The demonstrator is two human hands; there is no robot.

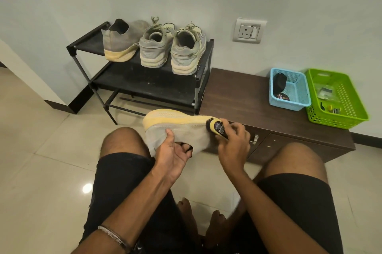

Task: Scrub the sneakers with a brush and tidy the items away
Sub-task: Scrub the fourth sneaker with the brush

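Observation:
A grey knit sneaker (182,129) with a yellow sole lies on its side in mid-air above my knees, sole facing away. My left hand (173,150) holds it, thumb on the upper and fingers tucked into the shoe's opening. My right hand (233,144) grips a black brush (217,127) whose bristles press on the toe end of the sneaker. Its matching grey sneaker (119,41) stands on the black shoe rack (144,80), next to a pair of grey lace-up sneakers (171,47).
A low brown cabinet (244,96) stands right of the rack, against the wall. On it sit a blue basket (289,90) with a dark item and a green basket (339,98) with small items. A wall socket (249,30) is above. The floor is glossy tile.

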